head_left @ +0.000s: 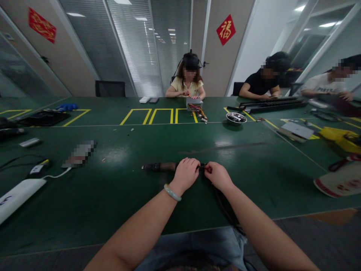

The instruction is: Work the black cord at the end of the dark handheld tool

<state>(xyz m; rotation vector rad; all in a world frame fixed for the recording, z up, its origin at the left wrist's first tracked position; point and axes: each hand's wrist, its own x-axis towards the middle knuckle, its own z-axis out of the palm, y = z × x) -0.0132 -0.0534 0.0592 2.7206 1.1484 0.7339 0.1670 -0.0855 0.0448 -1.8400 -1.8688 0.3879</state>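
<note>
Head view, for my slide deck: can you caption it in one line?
Left hand grips a brown-handled tool on a green table while the right hand pinches its black cord.

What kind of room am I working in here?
Probably an office meeting room used as an electronics workbench: long green table with yellow taped boxes, grey metal power supply with coloured wires, glass partitions with blinds.

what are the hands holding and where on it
The left hand grips a dark, brown-handled tool at its right end; the right hand pinches the black cord there.
</note>
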